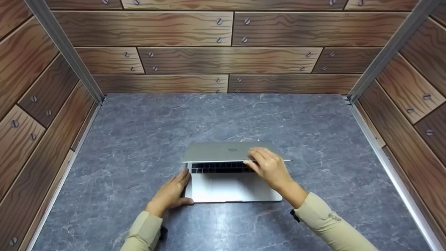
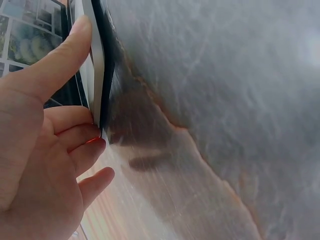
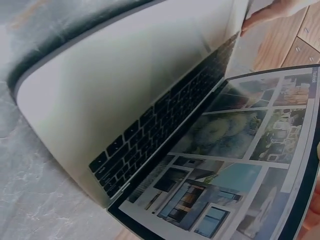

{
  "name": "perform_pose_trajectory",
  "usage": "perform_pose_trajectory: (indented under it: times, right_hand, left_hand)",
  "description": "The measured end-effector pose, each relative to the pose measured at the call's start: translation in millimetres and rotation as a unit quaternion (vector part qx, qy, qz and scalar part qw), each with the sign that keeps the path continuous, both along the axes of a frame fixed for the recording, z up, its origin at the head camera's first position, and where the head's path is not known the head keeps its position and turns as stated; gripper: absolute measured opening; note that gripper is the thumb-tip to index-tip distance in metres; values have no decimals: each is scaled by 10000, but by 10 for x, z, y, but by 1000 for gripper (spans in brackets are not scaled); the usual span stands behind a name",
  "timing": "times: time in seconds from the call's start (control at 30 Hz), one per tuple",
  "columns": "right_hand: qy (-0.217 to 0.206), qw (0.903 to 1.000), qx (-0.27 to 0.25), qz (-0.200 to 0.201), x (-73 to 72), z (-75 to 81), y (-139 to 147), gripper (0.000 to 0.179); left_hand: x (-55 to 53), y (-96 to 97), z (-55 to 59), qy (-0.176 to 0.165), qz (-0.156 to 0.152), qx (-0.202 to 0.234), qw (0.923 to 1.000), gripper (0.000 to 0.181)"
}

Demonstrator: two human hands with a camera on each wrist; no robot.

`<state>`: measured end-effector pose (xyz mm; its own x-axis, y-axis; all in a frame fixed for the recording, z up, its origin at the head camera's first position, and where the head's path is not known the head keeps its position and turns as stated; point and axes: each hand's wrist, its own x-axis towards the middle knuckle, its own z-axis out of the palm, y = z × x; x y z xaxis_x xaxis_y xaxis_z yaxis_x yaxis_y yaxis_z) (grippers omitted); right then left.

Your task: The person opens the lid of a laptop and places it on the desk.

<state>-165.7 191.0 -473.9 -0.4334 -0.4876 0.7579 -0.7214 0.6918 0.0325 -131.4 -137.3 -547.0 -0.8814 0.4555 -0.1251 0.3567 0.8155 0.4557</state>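
A silver laptop [image 1: 226,190] lies on the tabletop with its lid [image 1: 212,150] part-way up, tilted over the black keyboard [image 1: 216,168]. My right hand [image 1: 270,169] pinches the lid's front edge right of its middle, thumb on the screen side and fingers over the outside. In the right wrist view the lit screen [image 3: 215,150] displays a grid of pictures, and some fingertips [image 3: 314,212] appear at its edge. Along the base's left side rests my left hand [image 1: 170,191], fingers extended toward the hinge and thumb at the front corner. The left wrist view catches that thumb [image 2: 60,60] against the laptop's edge.
The grey marbled tabletop [image 1: 146,122] extends around the laptop. Wood-patterned panels [image 1: 181,29] enclose it at the back and both sides, with metal posts [image 1: 68,52] at the far corners and a metal strip [image 1: 393,174] along the right edge.
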Motion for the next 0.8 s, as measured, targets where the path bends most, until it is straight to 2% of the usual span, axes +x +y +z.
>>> perform_pose_trajectory:
  times: [0.27,0.4,0.8]
  right_hand:
    - [-71,9993,-196,-316,-2,40,-54,27]
    - [-87,9986,-278,-452,-7,61,-78,26]
    - [86,9964,-397,-748,-81,75,-114,29]
  left_hand:
    - [13,1,13,-66,17,-21,10000,92]
    - [16,2,15,30,-44,-50,10000,90]
    - [4,43,33,80,23,-152,9998,92]
